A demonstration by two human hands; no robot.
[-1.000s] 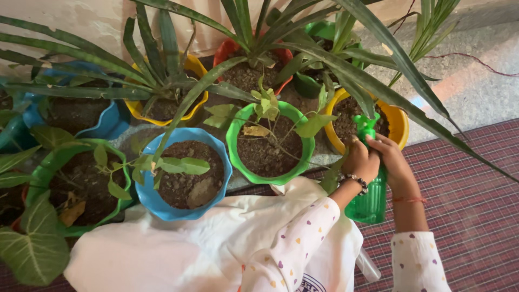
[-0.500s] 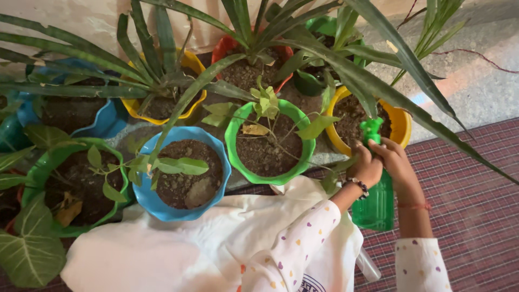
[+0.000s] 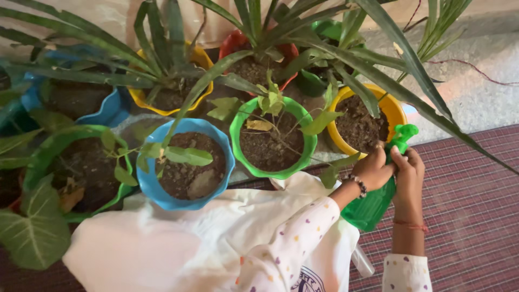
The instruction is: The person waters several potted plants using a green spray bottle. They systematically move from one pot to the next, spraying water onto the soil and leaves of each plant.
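Left of both hands: blue pot, green pot, soil-filled.
Left hand: grip closed on green bottle.
Right hand: grip closed round bottle neck, under nozzle.
Just beyond: yellow pot.

A home's potted garden corner: coloured plastic pots of soil and leafy plants crowd against a pale wall, on stone paving beside a woven mat.
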